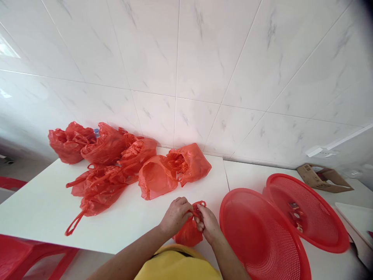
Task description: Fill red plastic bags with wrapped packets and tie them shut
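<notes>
As the arms reach in past a yellow garment (pixel 177 266), here are both hands working close together, just left of the front basket (pixel 244 229): left hand (pixel 177 214) and right hand (pixel 206 221), fingers pinched on the gathered top of a small red bag (pixel 189 235)! Behind that basket, the second basket (pixel 317 210) carries small items, too small to name. Farther left of the front one, bulging red bags (pixel 105 144); behind it at right, a cardboard box (pixel 310 179); beyond, the tiled wall (pixel 204 58).
</notes>
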Demonstrator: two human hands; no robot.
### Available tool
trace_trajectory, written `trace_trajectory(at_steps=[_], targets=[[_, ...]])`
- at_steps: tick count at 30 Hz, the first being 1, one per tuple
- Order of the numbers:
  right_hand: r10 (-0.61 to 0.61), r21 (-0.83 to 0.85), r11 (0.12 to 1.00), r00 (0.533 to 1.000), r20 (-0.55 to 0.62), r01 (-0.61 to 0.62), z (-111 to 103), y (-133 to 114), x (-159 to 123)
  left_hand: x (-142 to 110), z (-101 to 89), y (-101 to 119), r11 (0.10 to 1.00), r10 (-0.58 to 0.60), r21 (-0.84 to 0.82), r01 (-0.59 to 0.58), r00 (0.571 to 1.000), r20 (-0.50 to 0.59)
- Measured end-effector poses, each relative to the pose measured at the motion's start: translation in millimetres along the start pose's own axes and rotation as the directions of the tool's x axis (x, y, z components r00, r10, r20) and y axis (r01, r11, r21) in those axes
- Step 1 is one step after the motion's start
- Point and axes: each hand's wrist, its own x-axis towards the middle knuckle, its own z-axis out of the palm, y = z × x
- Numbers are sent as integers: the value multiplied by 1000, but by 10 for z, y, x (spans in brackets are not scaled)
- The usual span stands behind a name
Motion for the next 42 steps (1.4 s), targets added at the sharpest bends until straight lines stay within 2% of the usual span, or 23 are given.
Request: trace_trajectory(at_steps=[2, 5, 9, 11, 13, 18, 21, 24, 27, 30, 33, 35, 37, 38, 40, 42], targets=[[-16, 2, 1000, 999, 28, 16, -38, -13, -10, -2, -9, -16, 998, -49, -41, 48, 999, -21], [-79, -11, 997, 990, 120, 81, -104, -48, -43, -20, -5, -40, 970, -147, -203, 136, 988, -38], [-85, -4, 996, 963, 255, 89, -152, -99, -105, -34, 55, -85, 851, -316, -400, 340, 940, 127], [-87, -6, 996, 958, 274, 92, -158, -130, -135, -34, 107, -120, 793, -372, -448, 413, 910, 182], [-100, -46, 992, 957, 274, 116, -160, -169, -160, -32, 163, -159, 764, -393, -476, 435, 900, 191], [-102, -296, 937, 955, 279, 187, -162, -208, -159, -25, 194, -178, 757, -411, -484, 440, 895, 171], [-166, -401, 885, 965, 202, 236, -157, -143, -93, -23, 118, -103, 756, -424, -478, 448, 891, 165], [-199, -553, 807, 977, 72, 205, -153, -62, -8, -27, 48, -18, 769, -424, -455, 449, 891, 161], [-218, -591, 784, 976, 27, 191, -153, -25, 41, -38, 21, 24, 800, -401, -420, 428, 903, 156], [-201, -468, 863, 979, 31, 193, -156, -40, 33, -50, 9, 29, 830, -379, -381, 408, 913, 152], [-115, -207, 970, 991, 71, 127, -166, -75, 2, -56, -19, 24, 854, -377, -331, 402, 916, 139], [-99, -33, 994, 992, 80, 102, -185, -94, -2, -53, -52, 17, 869, -383, -285, 404, 915, 129], [-123, 21, 992, 992, 37, 123, -223, -100, 24, -52, -100, -5, 898, -354, -235, 372, 928, 115], [-141, -23, 990, 990, -15, 141, -251, -97, 47, -57, -130, -26, 916, -328, -208, 343, 939, 107], [-201, -228, 960, 967, -153, 164, -326, -77, 107, -86, -201, -99, 947, -269, -151, 282, 958, 100], [-322, -490, 857, 910, -263, 161, -414, -32, 169, -152, -281, -217, 963, -243, -87, 254, 963, 114]])
